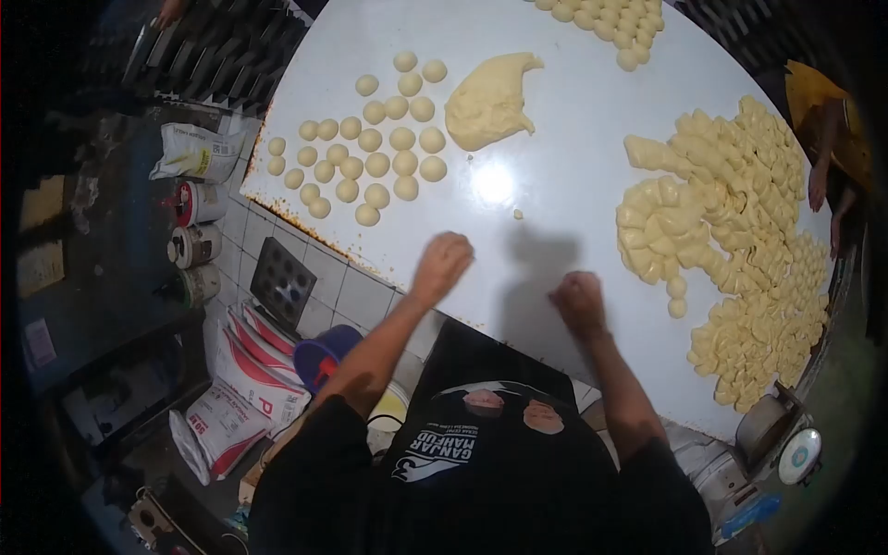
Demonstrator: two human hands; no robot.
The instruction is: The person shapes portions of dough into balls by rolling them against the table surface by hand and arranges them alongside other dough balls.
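My left hand [445, 266] is curled closed over the near edge of the white table; its palm side is hidden. My right hand [579, 302] is also curled closed, further right over the table, with a dark shadow beyond it. I cannot make out anything inside either fist. A small scrap of dough [518, 215] lies on the surface between and beyond the hands. Further off rests a large lump of dough [486, 104], and to its left several round dough balls [376, 165] are spread in loose rows.
Piles of shaped dough pieces [661, 227] cover the table's right side, and more dough balls [610, 20] sit at the far edge. At the right, another person's hand [818, 188] is near the rim. Sacks [227, 421], tubs [196, 245] and a purple bucket [324, 356] stand below left.
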